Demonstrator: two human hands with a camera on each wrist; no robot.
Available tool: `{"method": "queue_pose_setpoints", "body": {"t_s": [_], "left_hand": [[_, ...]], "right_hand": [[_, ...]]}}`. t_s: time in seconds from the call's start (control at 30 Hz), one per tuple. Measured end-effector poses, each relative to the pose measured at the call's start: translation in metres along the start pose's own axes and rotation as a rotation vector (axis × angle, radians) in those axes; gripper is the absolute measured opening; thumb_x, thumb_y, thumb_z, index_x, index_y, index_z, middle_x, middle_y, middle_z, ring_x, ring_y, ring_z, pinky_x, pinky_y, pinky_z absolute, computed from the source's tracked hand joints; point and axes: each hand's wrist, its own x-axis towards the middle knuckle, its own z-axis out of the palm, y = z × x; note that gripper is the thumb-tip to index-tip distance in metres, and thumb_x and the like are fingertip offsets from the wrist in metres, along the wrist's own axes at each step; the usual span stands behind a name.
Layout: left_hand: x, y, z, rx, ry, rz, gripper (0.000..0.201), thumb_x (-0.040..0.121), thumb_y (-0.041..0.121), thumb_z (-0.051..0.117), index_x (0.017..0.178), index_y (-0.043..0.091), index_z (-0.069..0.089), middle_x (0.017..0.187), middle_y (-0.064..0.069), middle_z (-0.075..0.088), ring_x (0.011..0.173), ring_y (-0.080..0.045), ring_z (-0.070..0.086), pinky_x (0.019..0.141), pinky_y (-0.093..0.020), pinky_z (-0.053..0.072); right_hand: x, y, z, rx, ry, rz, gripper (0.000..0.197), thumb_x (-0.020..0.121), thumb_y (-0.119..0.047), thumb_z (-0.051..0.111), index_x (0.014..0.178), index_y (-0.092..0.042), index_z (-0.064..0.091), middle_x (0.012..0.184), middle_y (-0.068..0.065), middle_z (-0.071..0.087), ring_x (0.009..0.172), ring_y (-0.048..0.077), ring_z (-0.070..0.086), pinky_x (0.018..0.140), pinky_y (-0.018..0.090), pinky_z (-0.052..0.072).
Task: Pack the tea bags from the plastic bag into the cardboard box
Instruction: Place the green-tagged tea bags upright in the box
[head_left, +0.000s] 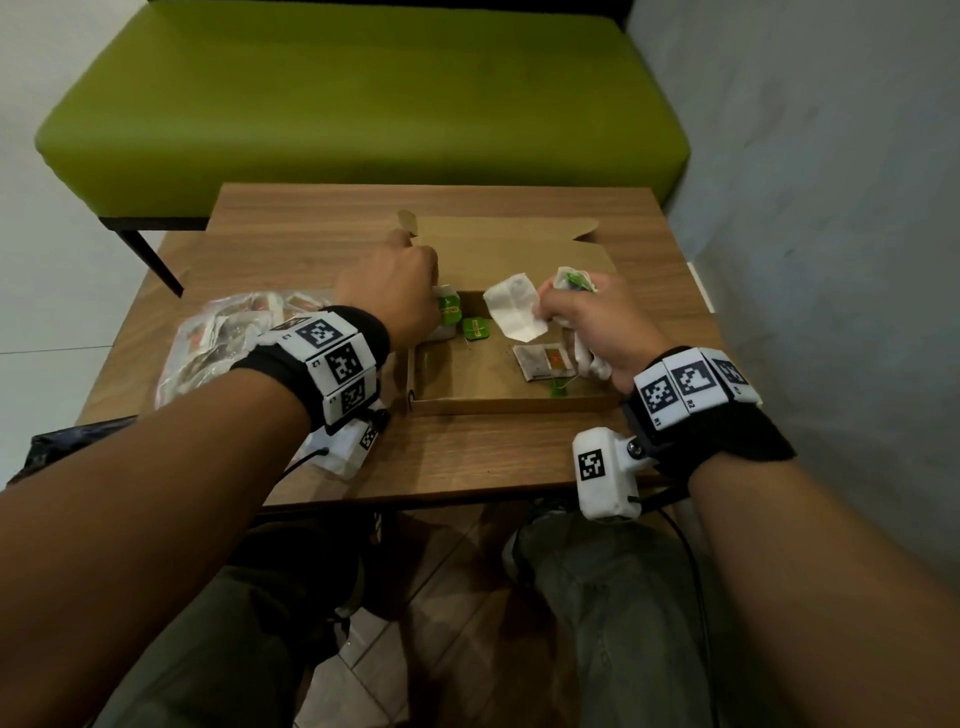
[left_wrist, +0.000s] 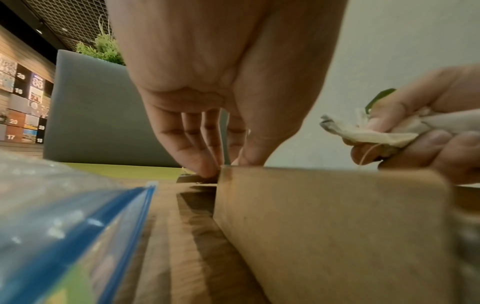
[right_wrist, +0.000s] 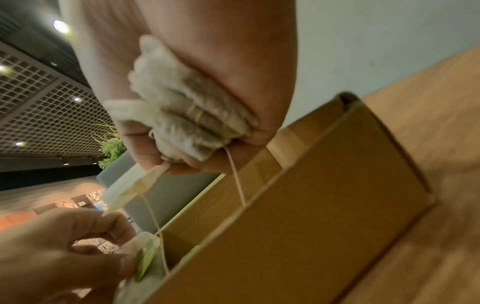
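Observation:
The open cardboard box (head_left: 519, 402) lies on the wooden table. My left hand (head_left: 410, 291) reaches into its far left corner and pinches a tea bag with a green tag (head_left: 448, 307); the right wrist view shows this tea bag (right_wrist: 145, 259) between thumb and fingers. My right hand (head_left: 582, 317) hovers over the box's right side, gripping a bunch of tea bags (right_wrist: 187, 117), with one white bag (head_left: 514, 306) sticking out to the left. Another tea bag (head_left: 543, 361) and a loose green tag (head_left: 477, 328) lie on the box floor. The plastic bag (head_left: 223, 338) holding more tea bags sits left of the box.
The box lid (head_left: 509, 244) lies flat toward the back. A green bench (head_left: 363, 104) stands behind the table (head_left: 467, 457), and a grey wall runs along the right. The plastic bag's blue zip edge (left_wrist: 103, 222) lies close to the box's left wall (left_wrist: 324, 216).

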Motion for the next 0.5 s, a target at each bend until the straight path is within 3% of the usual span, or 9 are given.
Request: {"method": "queue_pose_setpoints", "body": {"t_s": [0.07, 0.13, 0.2, 0.33, 0.4, 0.5], "left_hand": [[-0.001, 0.001, -0.002, -0.023, -0.008, -0.002, 0.029, 0.088, 0.023, 0.064, 0.114, 0.014, 0.059, 0.123, -0.012, 0.049, 0.094, -0.027, 0.053, 0.071, -0.037, 0.047], [-0.004, 0.002, -0.004, -0.035, -0.031, -0.009, 0.038, 0.083, 0.026, 0.069, 0.118, 0.014, 0.057, 0.126, -0.011, 0.047, 0.092, -0.023, 0.050, 0.069, -0.035, 0.044], [-0.007, 0.002, -0.007, -0.070, -0.019, -0.022, 0.043, 0.082, 0.026, 0.069, 0.121, 0.014, 0.055, 0.130, -0.010, 0.044, 0.093, -0.022, 0.050, 0.069, -0.033, 0.042], [-0.013, 0.003, -0.017, -0.386, 0.079, 0.066, 0.037, 0.085, 0.017, 0.061, 0.122, 0.019, 0.058, 0.130, -0.002, 0.052, 0.105, -0.018, 0.057, 0.077, -0.031, 0.045], [-0.016, 0.009, -0.025, -0.640, -0.011, 0.122, 0.030, 0.089, 0.017, 0.061, 0.119, 0.022, 0.061, 0.118, 0.006, 0.062, 0.099, -0.012, 0.062, 0.081, -0.033, 0.053], [-0.019, 0.017, -0.034, -0.776, -0.060, 0.158, 0.018, 0.093, 0.030, 0.065, 0.109, 0.022, 0.065, 0.099, 0.006, 0.069, 0.085, -0.010, 0.067, 0.077, -0.033, 0.057]], "right_hand": [[0.002, 0.000, -0.004, 0.026, 0.001, -0.028, 0.016, 0.080, -0.003, 0.068, 0.072, -0.017, 0.065, 0.080, 0.011, 0.061, 0.070, 0.026, 0.059, 0.051, 0.028, 0.045], [0.001, -0.002, -0.005, 0.056, -0.007, -0.045, 0.017, 0.083, -0.002, 0.068, 0.074, -0.016, 0.065, 0.077, 0.004, 0.063, 0.057, 0.006, 0.060, 0.045, 0.017, 0.043], [0.001, -0.004, -0.006, 0.073, -0.013, -0.065, 0.019, 0.084, -0.002, 0.067, 0.074, -0.018, 0.064, 0.071, -0.003, 0.062, 0.048, -0.003, 0.055, 0.042, 0.011, 0.039], [-0.001, -0.006, -0.005, 0.120, -0.036, -0.089, 0.019, 0.087, 0.000, 0.067, 0.079, -0.017, 0.065, 0.064, -0.009, 0.061, 0.045, -0.005, 0.053, 0.044, 0.010, 0.039], [-0.001, -0.007, -0.003, 0.129, -0.024, -0.096, 0.019, 0.087, 0.000, 0.068, 0.079, -0.017, 0.065, 0.060, -0.011, 0.062, 0.048, -0.004, 0.055, 0.046, 0.011, 0.041], [-0.001, -0.010, 0.002, 0.176, -0.015, -0.091, 0.021, 0.086, -0.001, 0.069, 0.076, -0.020, 0.067, 0.072, -0.002, 0.067, 0.065, 0.007, 0.063, 0.057, 0.020, 0.047]]}}
